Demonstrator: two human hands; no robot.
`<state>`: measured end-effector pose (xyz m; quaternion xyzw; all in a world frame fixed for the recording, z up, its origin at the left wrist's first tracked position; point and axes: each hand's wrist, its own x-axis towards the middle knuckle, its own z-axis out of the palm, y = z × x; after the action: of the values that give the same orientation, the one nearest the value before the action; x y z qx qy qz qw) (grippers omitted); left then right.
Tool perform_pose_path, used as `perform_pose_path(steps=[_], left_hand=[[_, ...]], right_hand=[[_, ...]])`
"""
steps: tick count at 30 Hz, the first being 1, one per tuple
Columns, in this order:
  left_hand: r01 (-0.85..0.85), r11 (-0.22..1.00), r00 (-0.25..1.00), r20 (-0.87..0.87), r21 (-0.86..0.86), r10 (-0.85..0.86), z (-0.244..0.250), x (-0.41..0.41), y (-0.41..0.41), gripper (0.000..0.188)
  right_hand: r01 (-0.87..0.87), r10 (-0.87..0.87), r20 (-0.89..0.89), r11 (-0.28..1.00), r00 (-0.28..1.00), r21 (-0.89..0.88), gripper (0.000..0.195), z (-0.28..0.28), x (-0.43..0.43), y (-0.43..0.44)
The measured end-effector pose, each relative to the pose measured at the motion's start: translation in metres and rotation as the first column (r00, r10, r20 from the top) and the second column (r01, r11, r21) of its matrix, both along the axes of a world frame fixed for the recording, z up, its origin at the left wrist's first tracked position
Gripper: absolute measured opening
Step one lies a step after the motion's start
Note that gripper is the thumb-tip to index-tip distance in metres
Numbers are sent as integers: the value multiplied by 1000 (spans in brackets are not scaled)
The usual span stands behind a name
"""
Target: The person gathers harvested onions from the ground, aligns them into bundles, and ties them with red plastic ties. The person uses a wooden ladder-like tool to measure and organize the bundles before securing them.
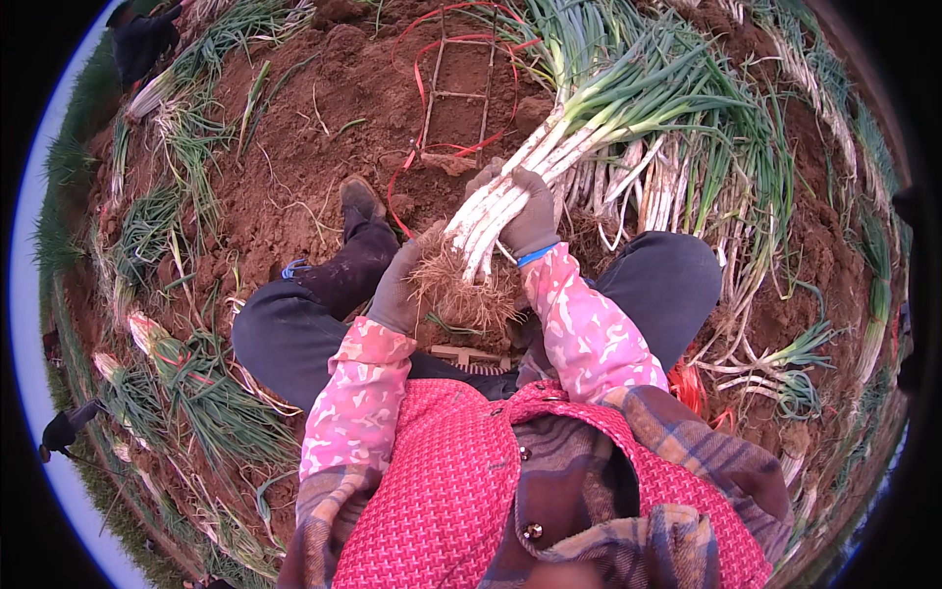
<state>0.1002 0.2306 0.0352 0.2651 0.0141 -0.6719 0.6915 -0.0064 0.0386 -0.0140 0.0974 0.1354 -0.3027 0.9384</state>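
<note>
A bunch of green onions [515, 180] with long white stalks slants across the space before me, its leafy tops toward the upper right. My right hand [531, 210], in a grey-brown knit glove, is closed around the white stalks. My left hand [401, 287], gloved alike, rests against the left side of the bunch's fibrous roots [471, 287]; its fingertips are partly hidden, so its grip is unclear. Beyond my right hand, a pile of green onions [666, 184] lies on the soil, roots toward me.
A metal frame [460, 94] with red plastic strapping [418, 73] around it lies ahead on brown soil. A tied onion bundle [176, 353] is at left, loose onions [765, 383] at right, near red strapping [688, 386]. Other people [143, 40] are at the far left edge.
</note>
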Motion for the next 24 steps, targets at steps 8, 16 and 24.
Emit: perform_pose_path(steps=[8,16,24], left_hand=[[-167,981,973,-144,96,180,7,-33,4,48],[-284,957,939,-182,60,290,13,-53,10,60],[-189,981,924,-329,43,192,-20,-57,17,51]], right_hand=[[2,-22,-139,990,990,-142,33,-4,-5,-3],[37,-48,-123,995,991,-94,29,-6,1,3],[21,-64,-274,987,960,-158,29,9,-6,-5]])
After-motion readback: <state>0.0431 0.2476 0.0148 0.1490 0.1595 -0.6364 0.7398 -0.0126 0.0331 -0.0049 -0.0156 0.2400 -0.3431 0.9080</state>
